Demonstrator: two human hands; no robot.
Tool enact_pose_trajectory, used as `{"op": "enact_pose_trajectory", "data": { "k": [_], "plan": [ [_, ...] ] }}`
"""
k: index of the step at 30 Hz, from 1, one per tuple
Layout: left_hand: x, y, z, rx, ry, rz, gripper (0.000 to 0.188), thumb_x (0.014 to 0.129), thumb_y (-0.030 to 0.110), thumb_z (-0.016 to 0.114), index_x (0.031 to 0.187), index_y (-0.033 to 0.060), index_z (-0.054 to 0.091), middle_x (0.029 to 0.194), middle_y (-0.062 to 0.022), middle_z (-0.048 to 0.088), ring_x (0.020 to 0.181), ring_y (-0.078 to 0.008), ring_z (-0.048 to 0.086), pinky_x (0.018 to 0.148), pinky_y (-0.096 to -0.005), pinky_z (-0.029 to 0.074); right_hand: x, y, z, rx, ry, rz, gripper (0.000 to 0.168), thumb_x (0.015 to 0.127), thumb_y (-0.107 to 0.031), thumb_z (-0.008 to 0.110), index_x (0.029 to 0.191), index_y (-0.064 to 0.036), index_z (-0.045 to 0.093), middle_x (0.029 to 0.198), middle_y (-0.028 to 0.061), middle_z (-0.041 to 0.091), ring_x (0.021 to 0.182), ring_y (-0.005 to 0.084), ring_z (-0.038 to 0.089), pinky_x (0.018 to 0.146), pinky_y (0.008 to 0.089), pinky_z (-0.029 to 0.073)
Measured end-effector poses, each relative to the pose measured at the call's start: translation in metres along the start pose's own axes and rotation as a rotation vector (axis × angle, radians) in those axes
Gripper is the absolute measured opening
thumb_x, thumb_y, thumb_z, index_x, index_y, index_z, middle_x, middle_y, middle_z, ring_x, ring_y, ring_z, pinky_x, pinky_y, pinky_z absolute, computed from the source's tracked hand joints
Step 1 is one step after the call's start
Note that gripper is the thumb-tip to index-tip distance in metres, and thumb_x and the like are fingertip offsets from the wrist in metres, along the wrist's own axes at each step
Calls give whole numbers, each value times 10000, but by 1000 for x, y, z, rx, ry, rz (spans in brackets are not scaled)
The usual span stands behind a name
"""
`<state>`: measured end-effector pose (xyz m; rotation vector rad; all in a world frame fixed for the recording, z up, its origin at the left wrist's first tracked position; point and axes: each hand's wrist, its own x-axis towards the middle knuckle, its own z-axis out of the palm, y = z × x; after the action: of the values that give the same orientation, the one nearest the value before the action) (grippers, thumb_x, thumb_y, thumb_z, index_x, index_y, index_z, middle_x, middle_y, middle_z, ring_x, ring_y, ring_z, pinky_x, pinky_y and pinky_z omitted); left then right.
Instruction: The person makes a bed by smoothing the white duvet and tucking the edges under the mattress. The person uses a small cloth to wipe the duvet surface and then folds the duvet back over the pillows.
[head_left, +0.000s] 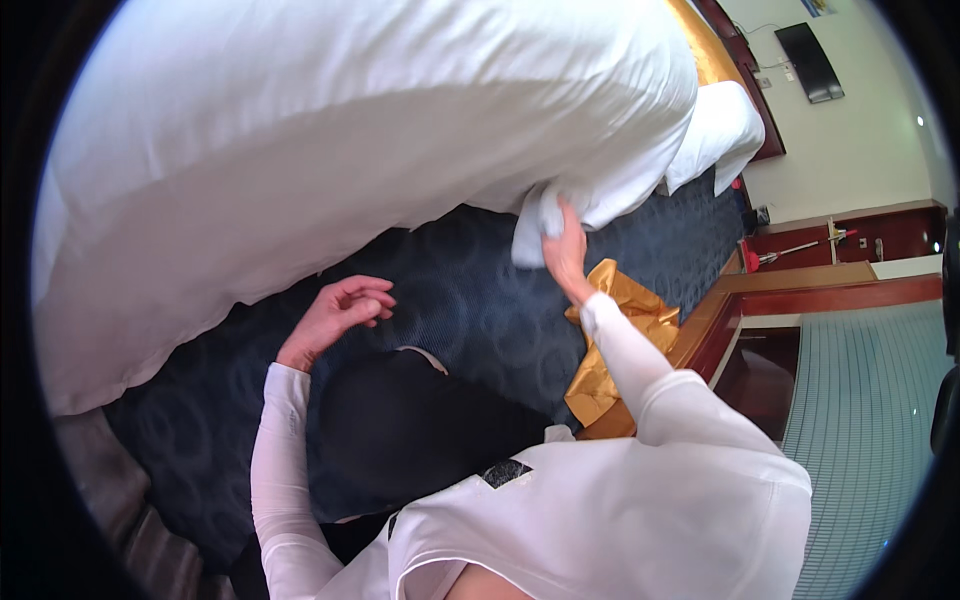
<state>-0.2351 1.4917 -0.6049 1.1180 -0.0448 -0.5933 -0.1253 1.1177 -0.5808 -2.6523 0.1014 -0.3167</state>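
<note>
My right hand grips a fold of the white bed sheet at the lower edge of the bed, where its corner hangs over the carpet. The grasped cloth looks slightly blurred. The white cover drapes down the bed's side and spans the upper part of the view. My left hand hovers over the dark carpet with its fingers loosely curled and nothing in it, apart from the hanging cloth.
A crumpled gold satin cloth lies on the blue patterned carpet by my right arm. Beyond are another bed's white sheet, a red-headed mop and a wall-mounted television. A wood-framed tiled area borders the right side. Brown curtain-like fabric hangs lower left.
</note>
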Motion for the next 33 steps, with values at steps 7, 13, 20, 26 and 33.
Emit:
{"op": "enact_pose_trajectory", "data": {
  "k": [7, 13, 20, 26, 33],
  "plan": [
    [23, -6, 48, -57, -221, 52, 769, 812, 189, 718, 1462, 82, 321, 1437, -142, 421, 1268, -228, 473, 1037, -353, 390, -95, -55, -16, 902, -432, 664, 429, 761, -54, 608, 1174, 32, 527, 1078, 116, 619, 928, 222, 616, 842, 359, 507],
    [26, -29, 55, -201, 75, -22, 931, 682, 128, 780, 1454, 18, 271, 1351, -165, 471, 1239, -261, 483, 1043, -358, 376, -112, -64, -17, 1109, -955, 370, 589, 863, -218, 661, 1375, -35, 433, 1235, 143, 595, 1081, 218, 603, 825, 363, 526],
    [17, -42, 36, -346, 166, -65, 811, 698, 224, 709, 1379, -32, 350, 1265, -170, 522, 1143, -284, 540, 989, -377, 431, 8, 110, 7, 415, -228, 757, 1108, 664, -189, 846, 1486, -157, 103, 1439, 113, 338, 1218, 265, 430, 822, 359, 445],
    [21, -42, 40, -319, 276, -107, 833, 683, 225, 726, 1375, -45, 349, 1263, -179, 521, 1146, -291, 541, 992, -382, 431, 55, 149, 51, 532, -169, 757, 673, 706, -240, 812, 1283, -147, 477, 1243, 30, 532, 1119, 174, 460, 872, 352, 362],
    [20, -41, 35, -210, 238, -120, 856, 659, 216, 724, 1381, -53, 350, 1277, -178, 526, 1189, -286, 515, 1019, -369, 401, -38, 166, 34, 317, -13, 349, 226, 837, -153, 634, 974, 26, 612, 860, 84, 643, 786, 249, 587, 691, 390, 461]
  ]
}}
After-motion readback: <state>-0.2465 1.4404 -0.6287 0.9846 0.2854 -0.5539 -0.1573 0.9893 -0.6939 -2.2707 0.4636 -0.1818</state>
